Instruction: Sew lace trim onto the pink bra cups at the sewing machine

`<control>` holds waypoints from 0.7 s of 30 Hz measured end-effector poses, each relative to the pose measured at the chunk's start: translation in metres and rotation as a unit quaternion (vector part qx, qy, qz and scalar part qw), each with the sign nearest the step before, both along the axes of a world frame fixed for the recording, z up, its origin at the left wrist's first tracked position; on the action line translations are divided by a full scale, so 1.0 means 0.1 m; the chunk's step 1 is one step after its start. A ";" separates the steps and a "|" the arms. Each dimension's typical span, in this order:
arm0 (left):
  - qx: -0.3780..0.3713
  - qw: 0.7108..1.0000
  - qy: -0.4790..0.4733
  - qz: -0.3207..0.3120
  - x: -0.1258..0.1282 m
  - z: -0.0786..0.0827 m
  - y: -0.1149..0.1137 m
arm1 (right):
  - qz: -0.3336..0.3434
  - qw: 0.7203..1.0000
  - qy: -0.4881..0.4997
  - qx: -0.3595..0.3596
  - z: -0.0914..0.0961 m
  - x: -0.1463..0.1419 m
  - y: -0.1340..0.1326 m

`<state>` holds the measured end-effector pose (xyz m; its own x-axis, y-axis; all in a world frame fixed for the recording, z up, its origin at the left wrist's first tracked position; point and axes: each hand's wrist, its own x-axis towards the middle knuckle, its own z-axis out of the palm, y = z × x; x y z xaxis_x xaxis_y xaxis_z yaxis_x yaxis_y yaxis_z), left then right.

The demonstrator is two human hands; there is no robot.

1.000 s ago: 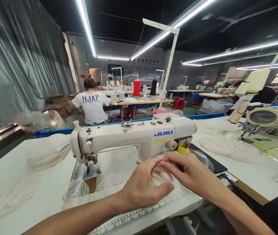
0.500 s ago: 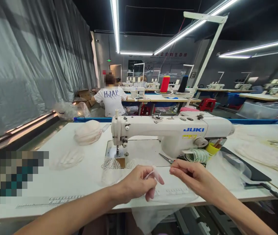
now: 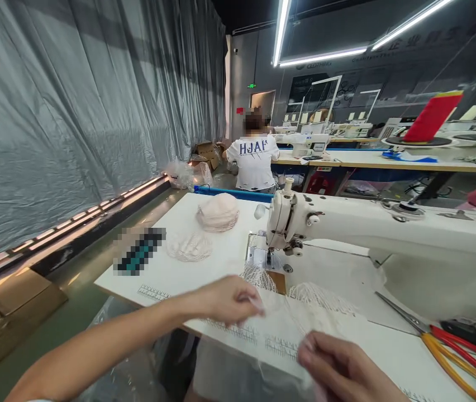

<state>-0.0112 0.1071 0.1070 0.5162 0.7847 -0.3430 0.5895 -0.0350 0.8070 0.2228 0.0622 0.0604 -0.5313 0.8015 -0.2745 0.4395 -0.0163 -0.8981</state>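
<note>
My left hand (image 3: 233,301), smeared by motion, is closed on the edge of a sheer white fabric (image 3: 240,371), which hangs over the table's front edge. My right hand (image 3: 338,363) is lower and to the right, with thumb and fingers pinched together; whitish sheer material shows beneath it. Behind the left hand stands the white sewing machine (image 3: 342,223). A lacy off-white piece (image 3: 258,277) lies by its presser foot, and another lacy piece (image 3: 322,297) spreads right of it. Scissors (image 3: 414,318) rest on the machine bed, beyond my right hand.
A stack of round pale pieces (image 3: 218,213) and a lacy round piece (image 3: 190,246) lie on the table's left. Ruler markings (image 3: 238,330) run along its front edge. Cardboard boxes (image 3: 15,318) sit on the floor at left. A co-worker (image 3: 255,159) sits ahead, facing away.
My view has swung left and closer to the machine, so the objects appear farther right. Both hands have moved, staying closed, and the right one is now lower in view.
</note>
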 end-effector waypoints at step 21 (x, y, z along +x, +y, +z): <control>0.574 0.800 0.171 0.031 -0.14 -1.03 0.79 | -0.278 0.756 -0.487 0.338 -0.13 1.11 1.77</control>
<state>-0.0250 0.1865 0.0041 0.4949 0.7043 0.5090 0.7979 -0.6003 0.0550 0.3334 0.2389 0.0470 0.1303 0.9583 0.2542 0.9915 -0.1243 -0.0395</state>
